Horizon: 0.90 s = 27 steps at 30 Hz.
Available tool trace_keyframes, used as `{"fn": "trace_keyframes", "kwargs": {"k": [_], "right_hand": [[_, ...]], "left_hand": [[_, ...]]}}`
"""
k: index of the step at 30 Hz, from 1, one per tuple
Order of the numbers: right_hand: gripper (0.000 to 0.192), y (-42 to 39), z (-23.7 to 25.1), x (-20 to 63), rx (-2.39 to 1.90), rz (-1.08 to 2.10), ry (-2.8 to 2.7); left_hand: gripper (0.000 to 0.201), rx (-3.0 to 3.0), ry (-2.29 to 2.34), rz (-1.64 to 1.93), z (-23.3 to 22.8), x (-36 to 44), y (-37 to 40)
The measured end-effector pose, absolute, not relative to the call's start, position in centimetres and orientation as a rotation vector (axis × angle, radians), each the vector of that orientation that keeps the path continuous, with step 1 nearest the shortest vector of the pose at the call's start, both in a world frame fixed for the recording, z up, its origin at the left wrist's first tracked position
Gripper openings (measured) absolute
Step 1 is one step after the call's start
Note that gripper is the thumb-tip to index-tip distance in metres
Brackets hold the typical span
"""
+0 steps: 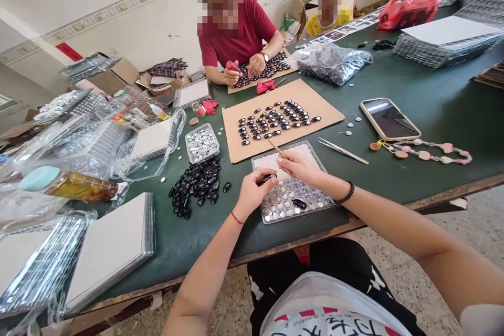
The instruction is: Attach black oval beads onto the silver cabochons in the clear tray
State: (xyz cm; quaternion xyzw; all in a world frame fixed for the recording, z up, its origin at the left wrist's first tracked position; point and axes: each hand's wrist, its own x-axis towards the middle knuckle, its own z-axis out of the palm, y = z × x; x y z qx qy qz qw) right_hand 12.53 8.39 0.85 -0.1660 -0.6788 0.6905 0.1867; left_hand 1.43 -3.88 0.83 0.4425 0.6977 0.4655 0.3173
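Observation:
My left hand (254,191) is closed on a small glossy black oval piece (268,179), partly hidden by the fingers. In my right hand (301,169) a thin wooden stick (277,149) is pinched, its tip angled up toward a cardboard sheet (236,155). Both hands are over a clear tray (289,219) holding many small round silvery discs. One loose black piece (299,203) lies on those discs. Rows of black oval pieces (275,122) rest on the cardboard. Left of my left hand is a pile of black pieces (195,186).
A clear box of small silvery parts (202,143) stands behind the pile. Tweezers (343,150) and a phone (389,119) with a beaded strap lie to the right. Across the table a person in red (252,23) handles similar pieces. Stacked white-topped trays (110,252) and a lidded bottle (69,184) are left.

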Motion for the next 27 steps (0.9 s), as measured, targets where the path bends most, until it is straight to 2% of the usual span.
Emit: {"fn": "trace_keyframes", "kwargs": {"k": [3,13,17,23,25,27], "right_hand": [[0.016,8.2,1.0,12.6,-0.451,1.785,-2.035],[0.013,8.3,0.1,11.9,-0.448,1.782,-2.061],[0.015,7.9,0.6,12.1,-0.431,1.908,-1.95],[0.022,8.9,1.6,12.0,-0.405,1.986,-1.936],[0.024,11.5,2.3,11.8,-0.495,1.856,-2.031],[0.024,15.4,2.9,11.7,-0.612,1.533,-2.133]], "left_hand": [[0.032,1.152,1.87,1.243,0.8,1.1,-3.8],[0.025,1.365,2.023,1.263,1.0,1.8,-4.2],[0.023,1.301,1.982,1.346,1.1,1.9,-4.1],[0.02,0.728,1.507,1.615,1.1,1.5,-4.0],[0.019,0.428,1.283,1.694,1.3,0.7,-4.1],[0.016,0.179,1.163,1.722,1.6,-0.4,-4.3]]}}
